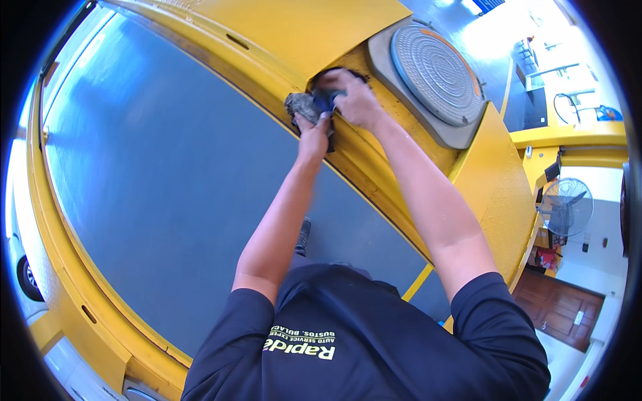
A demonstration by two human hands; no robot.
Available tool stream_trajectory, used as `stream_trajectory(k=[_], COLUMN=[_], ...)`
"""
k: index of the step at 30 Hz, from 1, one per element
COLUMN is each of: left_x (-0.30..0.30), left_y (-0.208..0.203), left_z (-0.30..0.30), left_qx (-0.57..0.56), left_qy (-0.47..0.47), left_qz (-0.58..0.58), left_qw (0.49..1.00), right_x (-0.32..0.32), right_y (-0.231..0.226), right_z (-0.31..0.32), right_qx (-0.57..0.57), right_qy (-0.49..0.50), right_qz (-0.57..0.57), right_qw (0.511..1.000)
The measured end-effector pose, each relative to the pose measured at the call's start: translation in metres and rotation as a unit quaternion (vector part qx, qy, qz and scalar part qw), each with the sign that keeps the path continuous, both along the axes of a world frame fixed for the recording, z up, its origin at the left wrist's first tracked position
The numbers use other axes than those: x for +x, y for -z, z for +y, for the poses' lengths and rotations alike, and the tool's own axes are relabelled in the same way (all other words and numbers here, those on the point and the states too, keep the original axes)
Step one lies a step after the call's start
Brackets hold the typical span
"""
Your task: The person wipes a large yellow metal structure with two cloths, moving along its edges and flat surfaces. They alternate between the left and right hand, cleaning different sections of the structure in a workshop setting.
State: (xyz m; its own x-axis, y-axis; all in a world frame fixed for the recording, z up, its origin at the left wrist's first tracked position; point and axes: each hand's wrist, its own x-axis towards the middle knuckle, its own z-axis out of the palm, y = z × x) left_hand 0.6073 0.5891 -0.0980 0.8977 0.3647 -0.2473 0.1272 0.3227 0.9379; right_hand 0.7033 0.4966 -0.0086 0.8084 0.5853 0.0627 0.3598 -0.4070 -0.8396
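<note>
Far left there's a car [28, 277], just a slice of it with one wheel showing. Next to that a yellow rail [63, 257] curves along, then a big stretch of blue-grey floor [154, 160].

Around the middle is the crumpled grey rag [301, 105], up at the edge of the yellow ramp [287, 40], right by a dark gap in it. Below that, a dark shoe [303, 235] pokes out on the floor. The left hand [313, 139] has its fingers and thumb closed on the rag from below. Some dark blue thing [326, 101] sits between the two hands, too blurry to say what it is.

The right hand [358, 103] is bent over the gap, fingers curled and smeared by motion, so I can't tell if it's pinching anything. Just right of it a round ridged metal plate [438, 75] sits in a recess in the ramp. Over on the far right: a brown door [552, 304] and a fan [566, 207].
</note>
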Motion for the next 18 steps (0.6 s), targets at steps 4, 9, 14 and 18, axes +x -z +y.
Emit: stream_trajectory(k=[4,9,14,18], left_x=[-0.017,-0.03,-0.044,-0.075], left_y=[-0.003,-0.007,-0.015,-0.018], left_z=[0.015,0.009,-0.034,-0.064], left_qx=[-0.219,-0.276,-0.147,-0.191], left_qy=[-0.074,-0.103,-0.06,-0.048], left_qz=[0.013,0.007,-0.058,-0.072], left_qw=[0.973,0.956,0.986,0.978], right_x=[-0.023,-0.004,-0.024,-0.067], right_y=[-0.021,-0.041,-0.008,0.008], right_z=[-0.034,-0.069,-0.032,-0.032], right_qx=[0.053,0.015,-0.333,-0.225], right_qy=[-0.06,0.159,0.141,0.006], right_qz=[0.247,-0.01,-0.144,-0.185], right_qw=[0.966,0.987,0.921,0.957])
